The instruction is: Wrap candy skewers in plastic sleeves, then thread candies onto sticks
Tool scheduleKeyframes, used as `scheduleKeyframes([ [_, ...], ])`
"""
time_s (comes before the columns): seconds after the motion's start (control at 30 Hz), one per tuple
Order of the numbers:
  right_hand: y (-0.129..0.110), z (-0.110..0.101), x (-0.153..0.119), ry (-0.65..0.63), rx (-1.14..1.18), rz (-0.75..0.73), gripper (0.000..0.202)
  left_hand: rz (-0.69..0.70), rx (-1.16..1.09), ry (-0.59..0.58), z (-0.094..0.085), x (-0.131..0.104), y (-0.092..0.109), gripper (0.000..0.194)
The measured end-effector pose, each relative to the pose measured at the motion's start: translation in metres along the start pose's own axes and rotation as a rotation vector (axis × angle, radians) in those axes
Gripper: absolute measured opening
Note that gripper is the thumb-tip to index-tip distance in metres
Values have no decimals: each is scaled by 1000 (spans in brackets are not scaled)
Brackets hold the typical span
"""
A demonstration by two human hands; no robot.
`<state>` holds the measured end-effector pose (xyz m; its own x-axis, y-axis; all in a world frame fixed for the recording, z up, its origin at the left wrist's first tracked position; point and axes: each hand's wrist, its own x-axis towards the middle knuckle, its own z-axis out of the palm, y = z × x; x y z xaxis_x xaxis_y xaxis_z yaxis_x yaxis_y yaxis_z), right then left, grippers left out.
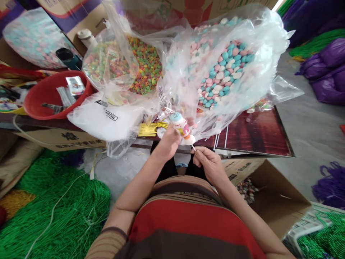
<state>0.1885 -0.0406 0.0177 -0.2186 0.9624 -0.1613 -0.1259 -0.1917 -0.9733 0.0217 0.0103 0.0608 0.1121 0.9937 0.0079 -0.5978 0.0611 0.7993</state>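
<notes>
1. Red basin (33, 99) crowded the left of the table (260, 138); dark items (9, 95) beside it hard to make out.
2. Left hand (169, 143), fingertips partly hidden, pinched the candy skewer (185, 130) near the table's front edge.
3. Right hand (207, 160), thumb and forefinger, pinched the skewer's white stick (193, 147) just off that edge.
4. Clear candy bag (265, 68) filled the far side; bare tabletop showed towards the right corner.

Soft, even light fills the frame. Whitish glare veils the clear plastic bag of pink, blue and white pieces (269, 72) at upper right; the glossy dark-red tabletop (258, 135) reflects dully. Mid-frame, the colourful stack on a white stick (185, 130) looks slightly soft. Wide-angle distortion stretches the edges, smearing the green strands (67, 201) at lower left.
</notes>
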Motion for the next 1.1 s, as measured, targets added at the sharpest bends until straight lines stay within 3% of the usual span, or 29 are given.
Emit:
scheduleKeyframes([
  [0.07, 2, -2, -1, -18, -17, -1, 35, 65, -64, 23, -2, 4, 14, 65],
  [0.17, 2, -4, -2, -20, -94, -22, 33, 135, -82, 95, 2, 9, 27, 45],
  [0.33, -5, -5, -2, 202, -488, -242, 22, 181, -114, 244, 15, 7, 9, 37],
  [0.4, -7, -6, -3, 230, -520, -249, 23, 187, -97, 277, 17, 5, 1, 38],
  [0.5, -10, -7, -4, 96, -257, -70, 32, 197, -65, 253, 16, 3, -2, 40],
  [0.6, -15, -3, -4, -102, 127, 148, 37, 158, -55, 125, 17, 0, 0, 44],
  [0.73, -21, 6, -1, -257, 377, 270, 37, 94, -26, -5, 22, -7, -4, 46],
  [0.83, -20, 8, 0, -198, 244, 204, 36, 33, 7, 17, 24, -7, -6, 48],
  [1.0, -14, 7, -1, 9, -232, -80, 26, 87, 51, 80, 18, -3, -9, 47],
  [1.1, -12, 11, 1, 54, -192, -100, 26, 4, 74, 64, 15, -7, -16, 46],
])
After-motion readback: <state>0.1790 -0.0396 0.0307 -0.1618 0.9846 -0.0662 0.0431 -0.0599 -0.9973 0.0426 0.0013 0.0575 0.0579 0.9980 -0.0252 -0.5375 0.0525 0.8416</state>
